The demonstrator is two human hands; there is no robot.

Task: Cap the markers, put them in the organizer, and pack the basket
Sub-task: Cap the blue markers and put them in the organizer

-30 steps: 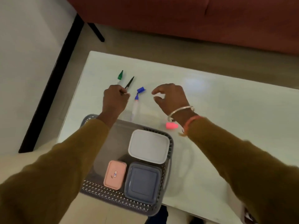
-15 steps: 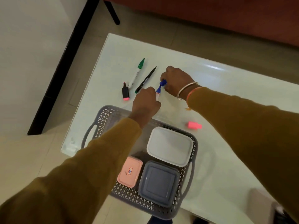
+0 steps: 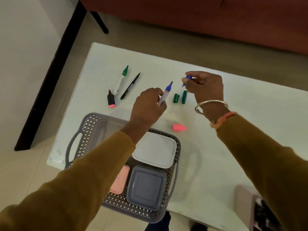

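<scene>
My left hand (image 3: 148,105) grips an uncapped blue marker (image 3: 165,93), tip pointing up and away. My right hand (image 3: 205,88) pinches its blue cap (image 3: 188,78) a short way to the right of the tip. Two green caps (image 3: 180,97) lie on the white table (image 3: 233,130) between my hands. An uncapped green marker (image 3: 121,80), a thin black pen (image 3: 130,85) and an uncapped black-and-pink highlighter (image 3: 111,99) lie to the left. A pink cap (image 3: 178,127) lies near the grey basket (image 3: 86,129).
Inside the basket sit a white lidded box (image 3: 155,149), a grey lidded box (image 3: 146,187) and a pink box (image 3: 119,182), partly under my left sleeve. The table's left edge and floor are close. A red sofa (image 3: 200,17) stands beyond the table.
My left hand picked up the blue marker and my right hand took up the blue cap, then the hands drew apart. Two green caps now show on the table. The camera view shifted.
</scene>
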